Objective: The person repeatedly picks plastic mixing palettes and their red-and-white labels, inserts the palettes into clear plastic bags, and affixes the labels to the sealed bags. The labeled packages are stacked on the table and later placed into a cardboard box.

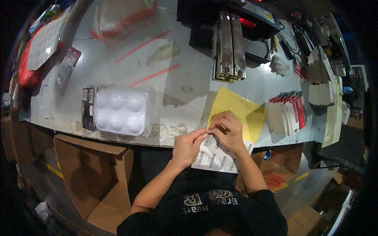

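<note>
A white sheet of barcode labels (214,160) hangs over the table's near edge, right in front of me. Yellow paper (238,105) lies flat on the table just beyond it, partly under my fingers. My left hand (186,150) is closed, thumb and forefinger pinching the label sheet's upper left edge. Close against it, my right hand (229,130) is closed too, its fingertips pinched together at the same spot. Whether a single label is between the right fingertips is too small to make out.
A clear-wrapped white tray with round domes (120,112) is at left, beside a dark printed box (88,109). Red-and-white cards (289,114) stand stacked at right. A machine with metal rails (229,47) stands at the back. Below the edge is an open cardboard box (88,171).
</note>
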`<action>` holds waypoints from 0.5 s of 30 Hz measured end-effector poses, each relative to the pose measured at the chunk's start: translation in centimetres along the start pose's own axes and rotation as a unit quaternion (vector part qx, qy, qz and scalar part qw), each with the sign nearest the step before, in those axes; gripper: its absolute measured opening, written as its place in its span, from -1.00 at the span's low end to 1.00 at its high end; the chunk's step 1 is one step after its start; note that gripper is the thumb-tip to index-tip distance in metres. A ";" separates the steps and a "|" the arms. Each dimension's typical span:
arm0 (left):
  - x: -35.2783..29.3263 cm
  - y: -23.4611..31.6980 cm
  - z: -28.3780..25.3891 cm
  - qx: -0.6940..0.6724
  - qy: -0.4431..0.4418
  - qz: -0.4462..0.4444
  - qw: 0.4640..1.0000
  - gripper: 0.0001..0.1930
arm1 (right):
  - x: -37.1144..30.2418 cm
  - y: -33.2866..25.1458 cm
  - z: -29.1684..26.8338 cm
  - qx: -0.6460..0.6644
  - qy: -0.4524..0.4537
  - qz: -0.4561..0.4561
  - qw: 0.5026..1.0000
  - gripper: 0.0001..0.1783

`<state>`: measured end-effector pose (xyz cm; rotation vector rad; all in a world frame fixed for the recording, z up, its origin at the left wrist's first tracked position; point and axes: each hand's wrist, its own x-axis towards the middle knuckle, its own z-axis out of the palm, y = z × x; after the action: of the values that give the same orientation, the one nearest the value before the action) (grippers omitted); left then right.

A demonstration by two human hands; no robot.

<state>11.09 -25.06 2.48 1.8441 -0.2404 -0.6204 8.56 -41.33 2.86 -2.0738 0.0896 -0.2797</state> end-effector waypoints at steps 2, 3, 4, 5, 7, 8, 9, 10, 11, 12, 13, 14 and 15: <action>0.0 0.0 0.1 -0.008 0.015 0.025 1.000 -0.80 | 0.0 0.0 -0.1 -0.012 -0.008 0.000 1.000 -0.80; 0.0 0.0 0.1 -0.007 0.016 0.021 1.000 -0.80 | 0.0 0.0 -0.1 -0.022 -0.007 -0.023 0.999 -0.80; -0.1 0.0 0.1 -0.002 0.014 0.026 1.000 -0.80 | 0.0 0.0 -0.1 -0.031 -0.013 -0.036 0.999 -0.79; -0.1 0.0 0.1 0.005 0.010 0.020 1.000 -0.80 | -0.1 0.1 -0.1 -0.036 -0.017 -0.041 0.998 -0.79; -0.1 -0.1 0.1 0.006 0.009 0.016 1.000 -0.79 | -0.1 0.2 -0.1 -0.032 -0.013 -0.047 0.998 -0.79; -0.1 -0.1 0.1 0.000 0.012 0.020 1.000 -0.79 | -0.1 0.3 0.0 -0.028 -0.010 -0.047 0.998 -0.79; -0.1 -0.1 0.2 -0.004 0.014 0.022 1.000 -0.79 | -0.2 0.3 0.0 -0.028 -0.010 -0.049 0.998 -0.80; -0.1 -0.1 0.2 -0.004 0.017 0.023 1.000 -0.79 | -0.2 0.4 0.1 -0.029 -0.011 -0.051 0.998 -0.80; -0.1 -0.1 0.2 -0.002 0.019 0.023 1.000 -0.79 | -0.2 0.4 0.1 -0.023 -0.004 -0.056 0.998 -0.81; -0.1 -0.1 0.3 0.004 0.020 0.018 1.000 -0.79 | -0.2 0.4 0.2 -0.029 -0.004 -0.044 0.999 -0.81; -0.1 -0.2 0.3 -0.002 0.020 0.026 0.999 -0.79 | -0.3 0.4 0.2 -0.029 0.002 -0.035 0.999 -0.80; -0.1 -0.2 0.3 -0.005 0.021 0.028 0.999 -0.78 | -0.4 0.5 0.3 -0.028 0.003 -0.029 0.999 -0.80; -0.1 -0.2 0.3 -0.007 0.028 0.033 0.999 -0.78 | -0.5 0.5 0.3 -0.038 0.008 -0.040 0.998 -0.79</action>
<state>10.81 -25.22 2.26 1.8307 -0.2580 -0.5231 8.17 -41.25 2.25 -2.1537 0.0264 -0.3471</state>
